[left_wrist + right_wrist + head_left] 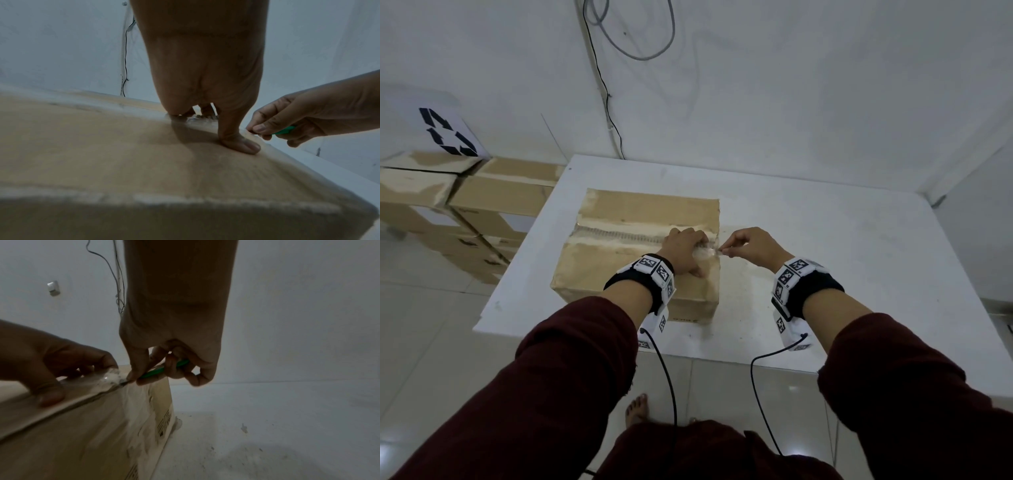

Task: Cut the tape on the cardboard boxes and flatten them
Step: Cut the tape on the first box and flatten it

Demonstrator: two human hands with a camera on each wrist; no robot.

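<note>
A taped cardboard box point(626, 274) lies on the white table point(825, 257). A wrinkled tape seam point(619, 236) runs along the middle of its top. My left hand point(685, 246) presses on the box top at the seam's right end, thumb point(240, 144) flat on the cardboard and fingertips by a crumpled bit of clear tape point(111, 375). My right hand point(746, 245) grips a small green-handled cutter point(158, 370). Its tip point(123, 382) touches the box's upper right edge where the seam ends. The cutter's handle point(284, 130) also shows in the left wrist view.
Several more cardboard boxes point(482, 212) are stacked left of the table under a recycling sign point(448, 135). Cables point(602, 85) hang down the white wall behind. Bare table surface point(267, 418) lies right of the box. My foot point(637, 407) stands on the tiled floor.
</note>
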